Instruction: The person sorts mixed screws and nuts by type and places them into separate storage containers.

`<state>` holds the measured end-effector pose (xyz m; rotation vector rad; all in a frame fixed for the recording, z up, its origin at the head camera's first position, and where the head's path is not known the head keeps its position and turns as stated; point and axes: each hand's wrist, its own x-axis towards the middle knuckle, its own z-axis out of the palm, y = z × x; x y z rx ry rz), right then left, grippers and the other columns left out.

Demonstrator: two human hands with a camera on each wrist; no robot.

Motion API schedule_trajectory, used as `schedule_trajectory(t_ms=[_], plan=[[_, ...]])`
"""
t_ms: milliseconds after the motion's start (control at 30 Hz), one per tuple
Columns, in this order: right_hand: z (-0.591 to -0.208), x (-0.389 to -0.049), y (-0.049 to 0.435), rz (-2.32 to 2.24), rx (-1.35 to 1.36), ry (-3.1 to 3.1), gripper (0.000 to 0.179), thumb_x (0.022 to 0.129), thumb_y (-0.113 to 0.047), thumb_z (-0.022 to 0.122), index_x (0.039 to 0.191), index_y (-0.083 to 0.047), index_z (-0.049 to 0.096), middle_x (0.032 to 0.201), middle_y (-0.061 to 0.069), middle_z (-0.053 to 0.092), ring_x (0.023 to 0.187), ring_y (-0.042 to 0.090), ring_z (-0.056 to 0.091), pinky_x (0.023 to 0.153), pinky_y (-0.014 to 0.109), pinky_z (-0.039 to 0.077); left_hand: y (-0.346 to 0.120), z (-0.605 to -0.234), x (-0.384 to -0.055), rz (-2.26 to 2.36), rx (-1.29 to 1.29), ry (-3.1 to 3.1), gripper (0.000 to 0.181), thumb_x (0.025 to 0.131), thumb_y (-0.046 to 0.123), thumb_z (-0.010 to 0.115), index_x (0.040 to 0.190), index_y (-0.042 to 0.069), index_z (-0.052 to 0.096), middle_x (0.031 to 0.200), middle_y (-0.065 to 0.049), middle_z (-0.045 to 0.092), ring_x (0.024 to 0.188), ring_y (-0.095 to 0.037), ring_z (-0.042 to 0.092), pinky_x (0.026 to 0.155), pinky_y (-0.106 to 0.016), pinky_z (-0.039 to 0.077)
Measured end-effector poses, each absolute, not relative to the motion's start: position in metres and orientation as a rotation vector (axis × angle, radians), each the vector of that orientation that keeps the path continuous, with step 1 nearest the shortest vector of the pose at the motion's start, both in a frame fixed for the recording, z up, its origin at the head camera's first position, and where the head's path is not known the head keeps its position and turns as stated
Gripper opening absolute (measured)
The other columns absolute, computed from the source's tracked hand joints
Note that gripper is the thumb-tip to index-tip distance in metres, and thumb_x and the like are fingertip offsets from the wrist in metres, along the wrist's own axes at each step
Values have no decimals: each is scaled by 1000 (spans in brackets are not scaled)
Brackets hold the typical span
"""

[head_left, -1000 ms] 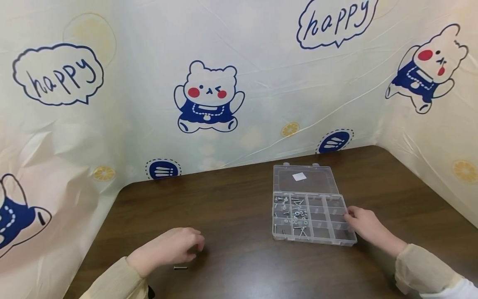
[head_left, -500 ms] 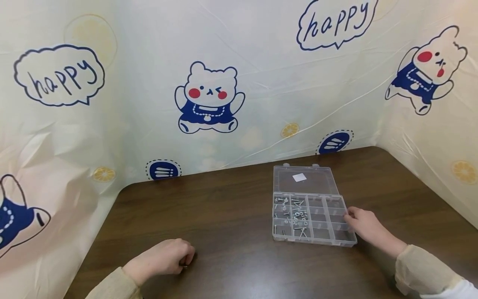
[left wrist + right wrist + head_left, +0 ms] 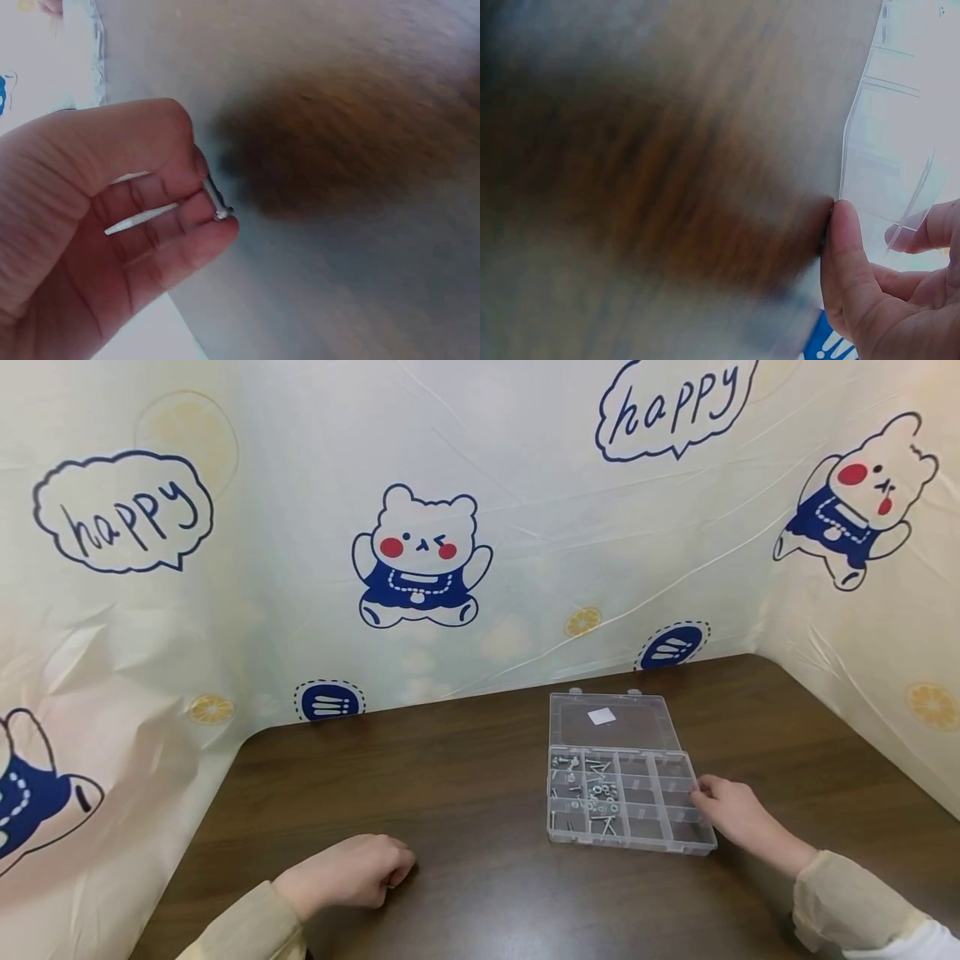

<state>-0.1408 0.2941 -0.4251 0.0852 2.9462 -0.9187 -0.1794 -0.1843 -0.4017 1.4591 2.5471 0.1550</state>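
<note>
My left hand is above the near left part of the table. In the left wrist view, its thumb and fingertips pinch a small silver screw with the head sticking out. The head view hides this screw behind the fingers. My right hand grips the right wall of a clear plastic compartment box, thumb outside and a finger inside, as the right wrist view shows. The box lies flat with its lid folded back. Screws, nuts and washers lie in its left two columns.
The dark wooden table stretches between the two hands. A printed cloth with bears hangs behind it and at both sides. A small white label shows on the lid.
My left hand has picked up the screw that lay on the table, first drawing back a little, then shifting right with it. The right hand and the box have stayed in place.
</note>
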Motion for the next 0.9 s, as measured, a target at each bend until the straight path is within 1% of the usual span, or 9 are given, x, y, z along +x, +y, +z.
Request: schedule_trajectory(t_ms=[167,267,367,500,733,900], plan=[[-427,-141,295,-920,76,2954,33,89,-11,42,103,18,51,86,23,61,70,21,60,63,38,48,-168,-395,-182,124,1659,2552,29,55,-10,52,61,17,42,63,13,29,54,-2,28,47,-15,24],[-427,-141,295,-936,79,2934,35,89,-11,41,104,19,50,86,24,61,69,21,60,62,38,48,-156,-391,-185,63,1739,2570,28,59,-8,55,62,18,42,64,13,30,57,-4,31,49,-16,25],[-427,-141,296,-931,77,2931,37,89,-11,41,107,20,48,90,26,60,71,21,60,63,38,49,-141,-387,-187,28,1809,2559,27,65,-5,57,64,18,44,65,12,32,61,-5,33,51,-16,27],[-427,-142,296,-898,66,2950,37,89,-12,42,107,21,48,91,27,60,73,23,58,64,39,48,-119,-384,-188,-5,1921,2538,23,69,-2,59,66,18,48,65,13,36,62,-6,35,54,-16,28],[-424,-140,296,-863,71,2968,37,89,-12,42,106,20,49,91,27,59,75,24,56,65,40,47,-79,-374,-189,-145,2084,2516,18,68,4,63,73,16,52,69,9,46,66,-11,43,56,-20,35],[-426,-141,296,-867,80,2966,36,89,-13,42,105,19,50,88,24,60,73,23,56,64,38,47,-53,-363,-190,-181,2142,2520,17,68,3,63,76,15,53,72,7,50,69,-12,48,58,-22,39]])
